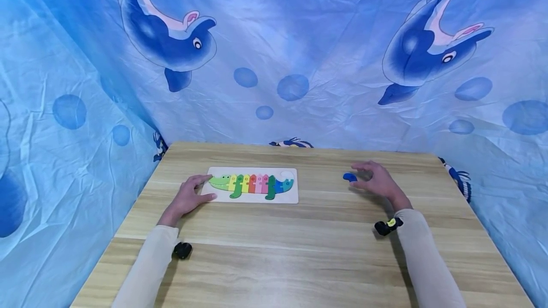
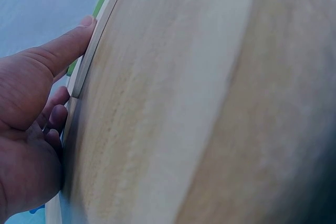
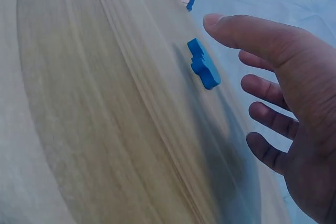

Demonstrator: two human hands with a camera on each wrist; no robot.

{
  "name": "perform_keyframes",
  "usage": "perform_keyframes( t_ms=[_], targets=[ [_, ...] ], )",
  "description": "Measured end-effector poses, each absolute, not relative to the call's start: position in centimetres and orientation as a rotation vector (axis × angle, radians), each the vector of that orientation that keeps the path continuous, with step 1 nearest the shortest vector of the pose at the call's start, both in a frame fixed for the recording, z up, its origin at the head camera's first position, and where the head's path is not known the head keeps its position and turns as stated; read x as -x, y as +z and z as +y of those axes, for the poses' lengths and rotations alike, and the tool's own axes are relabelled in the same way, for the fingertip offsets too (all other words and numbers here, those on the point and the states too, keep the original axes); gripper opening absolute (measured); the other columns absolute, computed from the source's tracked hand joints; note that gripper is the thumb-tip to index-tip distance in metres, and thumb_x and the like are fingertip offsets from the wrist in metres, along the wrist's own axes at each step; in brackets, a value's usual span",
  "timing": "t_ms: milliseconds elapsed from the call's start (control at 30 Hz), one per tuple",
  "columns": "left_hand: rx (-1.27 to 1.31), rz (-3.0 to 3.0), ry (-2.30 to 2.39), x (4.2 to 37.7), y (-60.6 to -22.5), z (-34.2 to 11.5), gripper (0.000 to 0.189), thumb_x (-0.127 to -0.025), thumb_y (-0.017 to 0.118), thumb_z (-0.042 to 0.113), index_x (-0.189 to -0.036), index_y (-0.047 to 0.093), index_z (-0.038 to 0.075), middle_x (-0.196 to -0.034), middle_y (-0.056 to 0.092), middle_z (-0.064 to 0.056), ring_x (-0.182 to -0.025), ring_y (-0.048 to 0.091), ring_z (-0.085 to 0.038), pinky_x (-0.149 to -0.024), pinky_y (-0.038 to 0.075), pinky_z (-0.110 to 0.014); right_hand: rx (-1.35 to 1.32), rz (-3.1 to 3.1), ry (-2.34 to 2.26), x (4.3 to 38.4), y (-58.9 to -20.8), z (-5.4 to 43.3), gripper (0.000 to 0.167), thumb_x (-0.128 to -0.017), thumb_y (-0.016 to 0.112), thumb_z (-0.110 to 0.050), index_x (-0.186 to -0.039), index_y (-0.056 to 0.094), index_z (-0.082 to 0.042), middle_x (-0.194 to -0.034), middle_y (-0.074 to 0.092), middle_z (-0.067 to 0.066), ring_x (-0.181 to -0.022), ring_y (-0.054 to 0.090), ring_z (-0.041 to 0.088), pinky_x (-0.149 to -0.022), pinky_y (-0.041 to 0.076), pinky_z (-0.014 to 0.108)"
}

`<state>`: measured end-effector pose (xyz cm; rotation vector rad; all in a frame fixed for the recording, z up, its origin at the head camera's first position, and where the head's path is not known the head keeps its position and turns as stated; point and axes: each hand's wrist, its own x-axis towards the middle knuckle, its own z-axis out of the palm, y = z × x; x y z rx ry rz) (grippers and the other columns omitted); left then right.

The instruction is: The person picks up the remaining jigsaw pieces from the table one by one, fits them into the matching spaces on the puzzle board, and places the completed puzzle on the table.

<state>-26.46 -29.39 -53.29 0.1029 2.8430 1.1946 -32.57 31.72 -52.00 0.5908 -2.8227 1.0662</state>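
A white puzzle board [image 1: 252, 198] lies on the table, its crocodile pieces [image 1: 246, 184] forming a multicoloured row from green head to blue tail. A pale, unfilled space shows at the curled tail tip. At the board's left end, my left hand [image 1: 188, 196] rests with thumb and forefinger spread over the edge. The left wrist view shows its thumb [image 2: 79, 38] touching the board's rim. To the right lies a small blue puzzle piece [image 3: 203, 65], flat on the wood. My right hand [image 1: 376, 182] hovers beside this piece, thumb and fingers apart, with nothing held.
The wood-grain table [image 1: 274, 251] stretches between both arms. Behind it hangs a blue curtain [image 1: 274, 37] printed with dolphins, and more of the cloth borders the left and right sides. A dark camera is strapped to each wrist.
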Motion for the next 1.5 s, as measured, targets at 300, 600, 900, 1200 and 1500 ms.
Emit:
perform_keyframes(
  t_ms=[300, 600, 900, 1200, 1500],
  targets=[
    [-0.094, 2.850, 1.187, 26.56, -53.28, -29.37, 0.076, -0.091, 0.079, 0.034, -0.154, 0.045, 0.009, -0.159, 0.032, -0.026, -0.141, 0.032, -0.049, -0.114, 0.031, -0.065, -0.571, -2.862, 1.053, 32.85, -52.62, 32.18, 0.061, -0.080, 0.089, -0.037, -0.130, 0.070, -0.006, -0.135, 0.063, 0.020, -0.125, 0.056, 0.041, -0.102, 0.046, 0.059],
    [-0.078, 2.840, 1.176, 26.53, -53.39, -29.50, 0.077, -0.091, 0.079, 0.035, -0.155, 0.045, 0.010, -0.159, 0.031, -0.026, -0.141, 0.031, -0.050, -0.113, 0.031, -0.066, -0.569, -2.908, 1.078, 32.99, -52.75, 32.26, 0.062, -0.084, 0.086, -0.039, -0.133, 0.068, -0.008, -0.130, 0.066, 0.018, -0.121, 0.058, 0.039, -0.101, 0.047, 0.058],
    [-0.098, 2.842, 1.194, 26.60, -53.46, -29.65, 0.078, -0.090, 0.080, 0.036, -0.154, 0.046, 0.009, -0.158, 0.032, -0.027, -0.141, 0.032, -0.050, -0.113, 0.031, -0.066, -0.586, -2.922, 1.052, 33.36, -52.84, 32.26, 0.061, -0.084, 0.085, -0.038, -0.132, 0.068, -0.005, -0.129, 0.068, 0.018, -0.124, 0.057, 0.040, -0.103, 0.046, 0.058],
    [-0.101, 2.842, 1.195, 26.55, -53.36, -29.60, 0.077, -0.091, 0.079, 0.035, -0.154, 0.046, 0.008, -0.159, 0.032, -0.026, -0.142, 0.030, -0.049, -0.114, 0.029, -0.066, -0.568, -2.931, 1.042, 33.47, -53.01, 32.04, 0.053, -0.083, 0.087, -0.034, -0.122, 0.073, -0.002, -0.126, 0.069, 0.017, -0.119, 0.060, 0.038, -0.100, 0.049, 0.056],
    [-0.095, 2.845, 1.193, 26.46, -53.15, -29.60, 0.077, -0.090, 0.080, 0.035, -0.154, 0.046, 0.008, -0.159, 0.031, -0.027, -0.142, 0.030, -0.049, -0.114, 0.028, -0.066, -0.585, -2.916, 1.001, 33.22, -52.82, 31.92, 0.048, -0.083, 0.087, -0.033, -0.116, 0.075, -0.001, -0.122, 0.070, 0.017, -0.113, 0.062, 0.037, -0.097, 0.050, 0.055]
  ],
)
